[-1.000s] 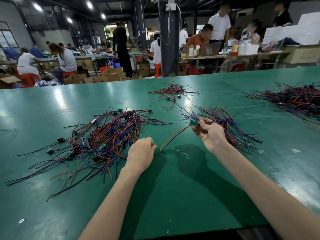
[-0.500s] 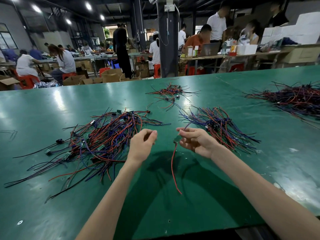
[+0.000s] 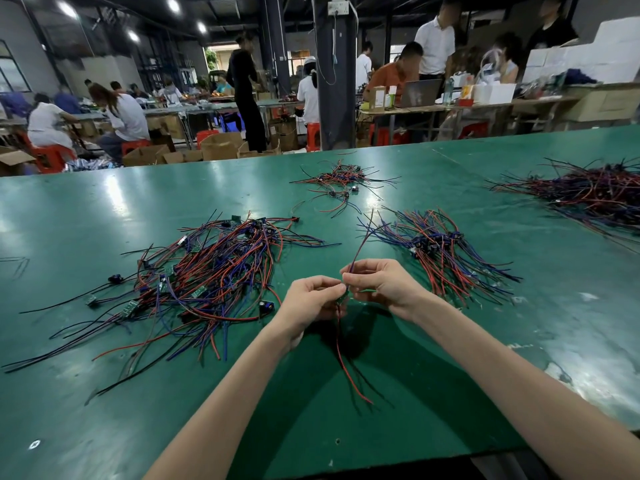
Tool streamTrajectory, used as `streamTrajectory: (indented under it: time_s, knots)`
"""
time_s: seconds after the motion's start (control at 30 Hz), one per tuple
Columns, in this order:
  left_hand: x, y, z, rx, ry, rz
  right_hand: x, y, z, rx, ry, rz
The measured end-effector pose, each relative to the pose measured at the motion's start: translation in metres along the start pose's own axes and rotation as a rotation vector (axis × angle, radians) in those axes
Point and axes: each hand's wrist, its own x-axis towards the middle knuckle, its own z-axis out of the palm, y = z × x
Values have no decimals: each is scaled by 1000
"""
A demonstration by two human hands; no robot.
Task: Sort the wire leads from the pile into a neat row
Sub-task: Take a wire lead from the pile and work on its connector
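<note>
A loose pile of red, blue and black wire leads (image 3: 207,282) with small green boards spreads over the green table (image 3: 104,410) at my left. A tidier bundle of leads (image 3: 440,251) lies to the right. Both hands meet above the table between them. My left hand (image 3: 311,299) and my right hand (image 3: 381,285) together pinch one wire lead (image 3: 341,344) by its small green board. Its red wire hangs down toward me, and a thinner wire rises past my right fingers.
A small heap of leads (image 3: 341,181) lies further back at the centre, and a big dark pile (image 3: 588,195) at the far right. Beyond the table's far edge are a pillar (image 3: 334,81), cardboard boxes, and people at other benches.
My right hand lifted a lead from beside the right bundle and brought it to the centre. My left hand rose off the table and took hold of the same lead.
</note>
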Motion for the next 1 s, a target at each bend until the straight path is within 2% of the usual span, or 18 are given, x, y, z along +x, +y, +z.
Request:
streamTrajectory:
  time_s: [0.3,0.8,1.0]
  knots:
    - [-2,4,2,-153,-75,-106,-1,0,2,-29,40,-27]
    - [-4,1,3,-50,-18,-27,1,5,3,-15,-42,9]
    - [-2,1,2,-84,-3,-59,-1,3,1,25,-31,16]
